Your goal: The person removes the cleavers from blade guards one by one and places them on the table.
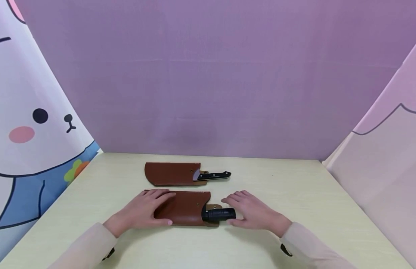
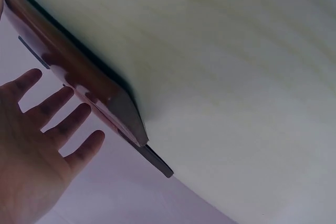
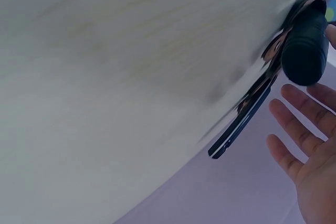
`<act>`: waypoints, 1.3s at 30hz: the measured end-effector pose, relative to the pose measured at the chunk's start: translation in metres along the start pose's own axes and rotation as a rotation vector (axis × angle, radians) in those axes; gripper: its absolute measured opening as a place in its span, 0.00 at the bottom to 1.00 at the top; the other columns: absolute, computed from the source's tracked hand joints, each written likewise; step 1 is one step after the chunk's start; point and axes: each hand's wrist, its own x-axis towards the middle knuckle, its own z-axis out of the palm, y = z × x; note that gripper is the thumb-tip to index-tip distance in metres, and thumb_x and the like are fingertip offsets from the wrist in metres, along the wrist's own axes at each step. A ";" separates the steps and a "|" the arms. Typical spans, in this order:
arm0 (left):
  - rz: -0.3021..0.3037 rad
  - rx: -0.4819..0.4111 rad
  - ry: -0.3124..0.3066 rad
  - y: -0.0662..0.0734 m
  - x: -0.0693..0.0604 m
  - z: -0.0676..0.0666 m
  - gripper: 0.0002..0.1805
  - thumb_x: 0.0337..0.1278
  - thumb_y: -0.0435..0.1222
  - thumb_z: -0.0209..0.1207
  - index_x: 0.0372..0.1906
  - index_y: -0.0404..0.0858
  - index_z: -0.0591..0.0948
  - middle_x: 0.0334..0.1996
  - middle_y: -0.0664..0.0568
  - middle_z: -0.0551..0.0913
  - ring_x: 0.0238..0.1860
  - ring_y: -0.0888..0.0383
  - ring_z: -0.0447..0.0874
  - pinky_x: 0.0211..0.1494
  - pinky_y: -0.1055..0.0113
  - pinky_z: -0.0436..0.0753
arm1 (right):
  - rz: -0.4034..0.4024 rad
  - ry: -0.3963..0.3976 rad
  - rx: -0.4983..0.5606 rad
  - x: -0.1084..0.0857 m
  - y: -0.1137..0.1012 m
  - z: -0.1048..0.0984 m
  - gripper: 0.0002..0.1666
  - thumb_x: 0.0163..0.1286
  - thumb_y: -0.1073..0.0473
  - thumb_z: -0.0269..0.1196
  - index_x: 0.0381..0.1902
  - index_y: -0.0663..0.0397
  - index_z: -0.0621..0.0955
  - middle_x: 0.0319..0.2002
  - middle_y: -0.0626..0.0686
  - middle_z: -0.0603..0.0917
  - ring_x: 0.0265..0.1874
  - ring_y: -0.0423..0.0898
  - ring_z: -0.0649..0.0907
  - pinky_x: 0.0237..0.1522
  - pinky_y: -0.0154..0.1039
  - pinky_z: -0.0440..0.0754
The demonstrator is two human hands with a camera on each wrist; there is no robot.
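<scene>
A brown sheath (image 1: 186, 207) lies flat on the table, with a knife in it whose thick black handle (image 1: 221, 214) sticks out to the right. My left hand (image 1: 145, 209) is over the sheath's left end, fingers spread and thumb along its near edge. In the left wrist view, gaps show between those fingers (image 2: 60, 100) and the sheath (image 2: 100, 85); whether the thumb touches is hidden. Around the handle's end, my right hand (image 1: 250, 211) stands with thumb and fingers apart. The right wrist view shows its loosely bent fingers (image 3: 299, 116) beside the handle (image 3: 306, 51), not closed on it.
Behind lies a second brown sheath (image 1: 171, 173) holding a knife with a slimmer, riveted black handle (image 1: 214, 176). A purple backdrop (image 1: 208, 82) rises at the pale table's (image 1: 295, 179) far edge. Printed cloth panels flank both sides.
</scene>
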 end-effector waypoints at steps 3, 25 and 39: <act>0.008 -0.004 -0.015 0.001 0.002 0.002 0.48 0.38 0.74 0.48 0.66 0.54 0.65 0.61 0.52 0.69 0.61 0.50 0.67 0.57 0.45 0.67 | -0.020 0.004 0.001 0.005 -0.002 0.003 0.30 0.59 0.39 0.60 0.54 0.50 0.74 0.47 0.45 0.80 0.46 0.41 0.78 0.51 0.40 0.73; 0.053 -0.038 -0.118 -0.007 0.009 0.005 0.58 0.26 0.75 0.54 0.68 0.49 0.61 0.65 0.43 0.62 0.64 0.42 0.61 0.55 0.40 0.66 | -0.042 -0.099 0.032 0.018 -0.012 0.012 0.25 0.61 0.43 0.59 0.53 0.47 0.74 0.42 0.43 0.81 0.38 0.37 0.78 0.43 0.37 0.74; 0.063 -0.064 -0.133 -0.010 0.013 0.006 0.56 0.27 0.75 0.55 0.67 0.51 0.63 0.62 0.47 0.65 0.63 0.47 0.62 0.56 0.43 0.65 | -0.060 -0.097 0.033 0.021 -0.010 0.019 0.22 0.60 0.46 0.61 0.50 0.47 0.75 0.40 0.44 0.81 0.35 0.36 0.77 0.40 0.35 0.76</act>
